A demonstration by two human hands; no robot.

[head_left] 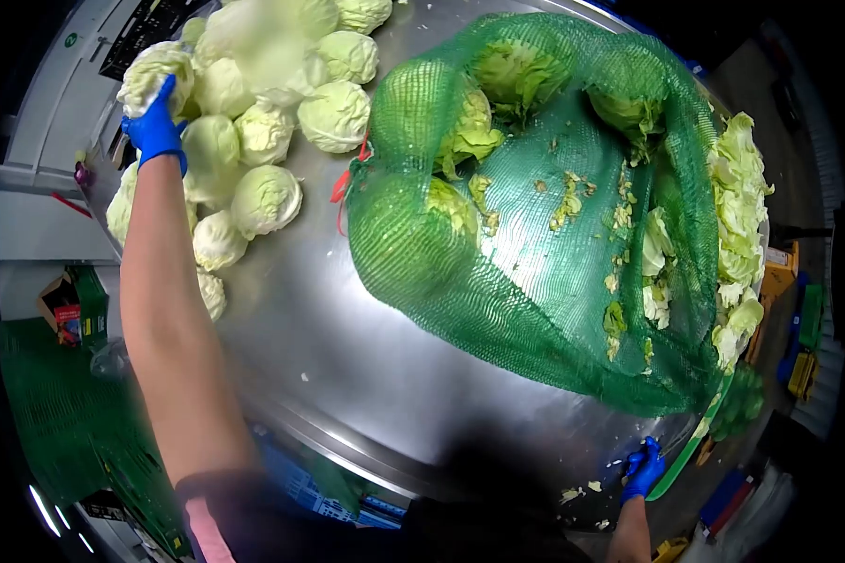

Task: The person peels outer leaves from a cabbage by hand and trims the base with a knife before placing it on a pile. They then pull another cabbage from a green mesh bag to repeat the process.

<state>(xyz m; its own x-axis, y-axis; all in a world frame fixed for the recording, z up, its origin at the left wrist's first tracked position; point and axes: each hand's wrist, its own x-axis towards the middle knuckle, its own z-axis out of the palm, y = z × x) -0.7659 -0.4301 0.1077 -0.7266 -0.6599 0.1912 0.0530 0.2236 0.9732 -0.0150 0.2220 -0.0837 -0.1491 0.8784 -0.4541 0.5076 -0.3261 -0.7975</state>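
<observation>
My left hand (156, 129), in a blue glove, is wrapped round a pale cabbage head (156, 79) at the upper left. Other cabbage heads (266, 200) lie piled beside it on the steel table (319, 328). My right hand (644, 467), also gloved in blue, is by the table's lower right edge with its fingers curled; whatever they hold, if anything, is hidden. Near it is a green strip (690, 455). A green mesh bag (535, 352) lies spread over the table's right half, with several cabbages (521, 70) and loose leaf scraps inside.
Loose cabbage leaves (742, 206) are heaped along the right edge. Small scraps (573, 493) lie near my right hand. A red tie (343, 185) is on the bag's left side. Green netting (52, 413) and an open box (61, 305) are below the table at the left.
</observation>
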